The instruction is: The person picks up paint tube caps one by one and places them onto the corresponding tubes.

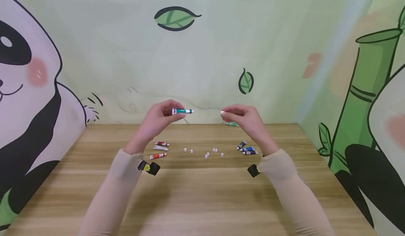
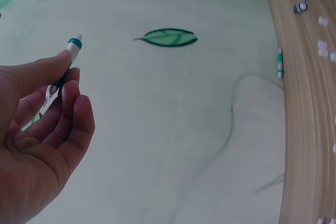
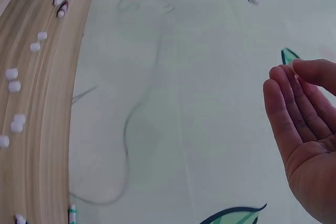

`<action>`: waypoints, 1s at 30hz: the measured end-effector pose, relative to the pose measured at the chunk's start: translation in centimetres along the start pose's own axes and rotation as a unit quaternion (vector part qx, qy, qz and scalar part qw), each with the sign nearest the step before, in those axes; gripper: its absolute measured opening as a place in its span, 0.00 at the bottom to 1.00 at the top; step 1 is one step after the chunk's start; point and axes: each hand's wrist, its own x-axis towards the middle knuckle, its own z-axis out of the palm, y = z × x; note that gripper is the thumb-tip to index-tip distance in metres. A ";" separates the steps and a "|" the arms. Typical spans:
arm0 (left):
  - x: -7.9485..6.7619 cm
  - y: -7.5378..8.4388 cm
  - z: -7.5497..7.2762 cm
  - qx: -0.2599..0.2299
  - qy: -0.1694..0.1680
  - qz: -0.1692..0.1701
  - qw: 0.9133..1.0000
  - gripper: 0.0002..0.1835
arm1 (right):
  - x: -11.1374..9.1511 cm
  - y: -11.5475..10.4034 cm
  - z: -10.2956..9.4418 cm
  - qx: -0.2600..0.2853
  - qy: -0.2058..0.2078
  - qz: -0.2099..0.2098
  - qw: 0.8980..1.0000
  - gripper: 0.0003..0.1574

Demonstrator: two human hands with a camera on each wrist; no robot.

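Above the table's far edge, my left hand (image 1: 159, 116) pinches a teal-green paint tube (image 1: 181, 111) between thumb and fingers. Its white nozzle is bare and points right, toward the other hand. Level with it, across a gap, my right hand (image 1: 250, 120) pinches a small white cap (image 1: 222, 113) between thumb and fingertips. In the right wrist view the fingers (image 3: 283, 108) mostly hide that cap. The left wrist view shows the tube (image 2: 74, 48) sticking up past the thumb, its lower part covered by fingers.
Several white caps (image 1: 215, 150) lie scattered mid-table. On the left are an orange-red tube (image 1: 158, 156), a dark red tube (image 1: 162, 143) and a pale tube (image 1: 160, 148). Blue and dark tubes (image 1: 247, 149) lie on the right. A green tube (image 1: 232, 124) rests by the back wall.
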 end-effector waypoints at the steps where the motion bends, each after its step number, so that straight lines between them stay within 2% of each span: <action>1: -0.1 0.4 0.1 -0.001 0.002 0.003 1.000 0.14 | -0.1 -0.3 0.2 0.004 0.001 -0.007 1.000 0.21; 6: -0.7 1.9 1.1 -0.011 0.003 0.013 1.000 0.12 | -0.7 -1.4 1.3 0.012 0.011 -0.032 0.999 0.19; 10: -1.1 2.5 1.9 -0.024 -0.001 0.021 1.000 0.10 | -1.3 -1.9 1.8 0.007 0.006 -0.040 0.999 0.20; 18: -1.4 3.0 3.1 -0.038 -0.010 0.026 0.999 0.11 | -2.1 -2.2 2.4 0.001 -0.013 -0.047 0.999 0.20; 30: -2.4 3.7 4.2 -0.054 -0.011 0.042 0.998 0.09 | -3.0 -2.3 2.9 0.025 -0.027 -0.060 0.998 0.16</action>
